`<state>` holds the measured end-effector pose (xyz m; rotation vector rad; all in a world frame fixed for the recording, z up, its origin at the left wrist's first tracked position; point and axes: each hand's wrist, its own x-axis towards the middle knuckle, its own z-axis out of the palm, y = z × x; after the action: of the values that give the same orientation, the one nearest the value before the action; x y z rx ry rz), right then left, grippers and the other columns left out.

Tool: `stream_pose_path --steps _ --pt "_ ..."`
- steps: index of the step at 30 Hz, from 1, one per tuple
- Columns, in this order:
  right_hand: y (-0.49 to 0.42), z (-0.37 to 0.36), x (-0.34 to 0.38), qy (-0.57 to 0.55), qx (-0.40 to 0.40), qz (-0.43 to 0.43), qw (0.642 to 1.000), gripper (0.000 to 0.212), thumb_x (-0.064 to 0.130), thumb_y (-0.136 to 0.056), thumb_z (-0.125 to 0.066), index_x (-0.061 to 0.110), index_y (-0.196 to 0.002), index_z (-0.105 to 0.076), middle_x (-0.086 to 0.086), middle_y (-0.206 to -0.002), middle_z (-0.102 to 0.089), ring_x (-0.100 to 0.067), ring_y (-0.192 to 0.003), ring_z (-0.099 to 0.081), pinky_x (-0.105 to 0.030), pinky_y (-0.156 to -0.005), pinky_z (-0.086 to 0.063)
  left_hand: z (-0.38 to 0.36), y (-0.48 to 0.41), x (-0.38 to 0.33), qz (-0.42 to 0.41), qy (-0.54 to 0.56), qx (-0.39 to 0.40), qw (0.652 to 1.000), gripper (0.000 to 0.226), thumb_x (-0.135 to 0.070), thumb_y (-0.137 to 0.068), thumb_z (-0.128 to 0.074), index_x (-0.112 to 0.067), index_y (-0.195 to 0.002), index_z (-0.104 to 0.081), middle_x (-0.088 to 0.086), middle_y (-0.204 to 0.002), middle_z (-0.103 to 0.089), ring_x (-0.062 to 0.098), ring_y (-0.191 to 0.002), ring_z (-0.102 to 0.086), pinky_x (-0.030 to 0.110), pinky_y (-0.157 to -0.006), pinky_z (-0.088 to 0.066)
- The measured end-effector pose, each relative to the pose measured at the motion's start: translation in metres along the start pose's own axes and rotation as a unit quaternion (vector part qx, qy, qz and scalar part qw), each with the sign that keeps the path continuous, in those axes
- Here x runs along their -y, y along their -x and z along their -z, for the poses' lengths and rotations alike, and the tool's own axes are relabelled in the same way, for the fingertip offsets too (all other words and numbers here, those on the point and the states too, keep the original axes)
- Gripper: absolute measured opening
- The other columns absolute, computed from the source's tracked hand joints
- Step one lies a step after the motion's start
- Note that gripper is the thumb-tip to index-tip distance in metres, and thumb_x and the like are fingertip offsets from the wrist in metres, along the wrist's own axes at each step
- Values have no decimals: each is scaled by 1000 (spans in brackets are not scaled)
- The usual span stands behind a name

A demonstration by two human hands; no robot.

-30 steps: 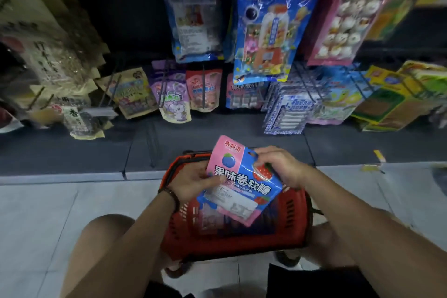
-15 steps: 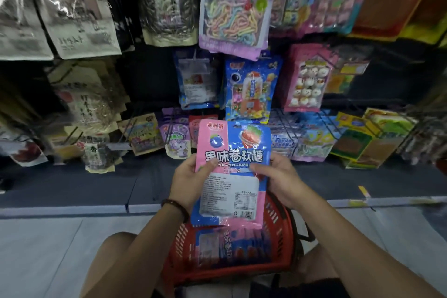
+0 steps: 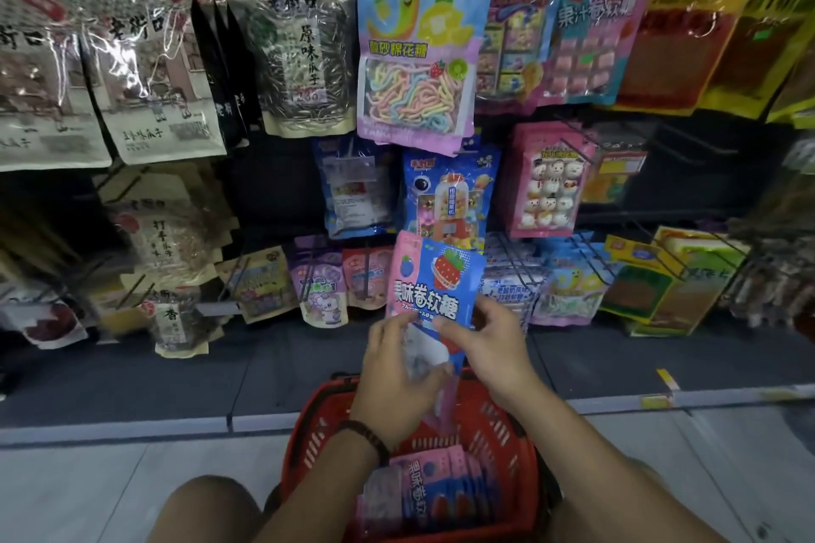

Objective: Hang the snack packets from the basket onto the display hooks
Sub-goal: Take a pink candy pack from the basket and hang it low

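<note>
A pink-and-blue snack packet (image 3: 434, 282) with a strawberry picture is held upright in front of the lowest row of the display. My left hand (image 3: 397, 375) grips its lower left part and my right hand (image 3: 483, 346) pinches its lower right edge. Below my arms stands the red basket (image 3: 522, 472), with several more packets of the same kind (image 3: 436, 494) lying in it. Bare black display hooks (image 3: 511, 262) stick out just right of the held packet, above a white-and-blue packet.
Hanging packets fill the rack: seed bags (image 3: 150, 71) at upper left, a rainbow candy bag (image 3: 416, 53) at top centre, a pink marshmallow bag (image 3: 549, 181), green-yellow boxes (image 3: 657, 278) at right. A dark base ledge (image 3: 273, 370) meets the pale tiled floor (image 3: 88, 494).
Both hands have lifted the packet out of the basket and carried it up and forward to the lowest row of hooks. The view has tilted upward, showing more of the rack.
</note>
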<state>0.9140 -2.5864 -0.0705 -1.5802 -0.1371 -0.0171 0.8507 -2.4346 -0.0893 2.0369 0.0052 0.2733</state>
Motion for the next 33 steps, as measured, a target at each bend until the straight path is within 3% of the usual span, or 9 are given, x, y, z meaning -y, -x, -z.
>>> stream_pose_path --steps 3,6,8,11,13,19,23,28,33 --pt "6 -9 0 16 67 -1 998 19 16 -87 -86 17 -105 -79 2 -97 -82 -8 -88 -75 -28 -80 -60 -7 -2 -3 20 114 10 993 50 -31 -96 -72 -31 -142 -50 -16 -135 -63 1 -125 -61 35 -104 -55" --pt "6 -6 -2 24 115 -29 993 18 30 -86 -85 23 -102 -83 -3 -97 -82 -15 -91 -76 -40 -86 -62 -4 -8 3 45 165 -49 984 22 -24 -106 -60 -32 -126 -63 -15 -115 -76 5 -111 -71 27 -93 -58" --pt "2 0 -4 65 44 -6 997 11 23 -87 -87 22 -94 -78 -1 -91 -79 -13 -84 -74 -39 -81 -63 2 -13 8 74 184 -70 978 20 -20 -108 -56 -27 -122 -69 -13 -114 -77 6 -111 -71 16 -88 -55" --pt "-4 7 -2 119 -108 -16 987 41 27 -81 -92 25 -109 -61 6 -105 -67 -13 -91 -68 -27 -75 -54 9 -17 8 99 193 -40 975 22 -18 -108 -54 -19 -122 -71 -7 -115 -79 4 -108 -71 20 -91 -57" --pt "-12 13 -1 84 -108 -39 990 48 27 -85 -89 29 -121 -57 8 -113 -64 -14 -95 -68 -27 -74 -55 12 -20 8 100 191 -30 976 21 -17 -108 -55 -19 -121 -71 -6 -115 -79 6 -108 -72 24 -93 -58" --pt "-33 40 -6 70 -54 7 996 5 5 -100 -69 10 -102 -70 -18 -94 -66 3 -60 -67 -11 -56 -52 17 -44 20 53 179 6 982 31 -8 -106 -58 -25 -130 -64 -14 -120 -76 2 -113 -70 17 -93 -56" --pt "-55 53 -33 38 -51 -15 998 18 7 -101 -69 -5 -92 -59 -22 -86 -72 -17 -73 -77 -29 -64 -61 0 -68 40 37 33 -57 997 16 -20 -100 -69 -19 -84 -67 -9 -98 -67 9 -94 -65 33 -86 -53" --pt "-79 61 -76 -44 -48 -28 997 17 10 -99 -70 -6 -101 -65 -30 -96 -72 -29 -94 -79 -37 -86 -66 -27 -91 63 42 76 -43 995 21 -15 -103 -65 -32 -113 -73 -13 -112 -75 3 -104 -70 30 -93 -57" --pt "-98 71 -120 -69 -23 -73 995 17 19 -102 -67 12 -114 -76 -11 -103 -79 -28 -103 -78 -38 -92 -64 -58 -117 93 100 183 -2 978 18 -18 -102 -65 -33 -104 -75 -5 -112 -76 22 -113 -72 46 -102 -55"
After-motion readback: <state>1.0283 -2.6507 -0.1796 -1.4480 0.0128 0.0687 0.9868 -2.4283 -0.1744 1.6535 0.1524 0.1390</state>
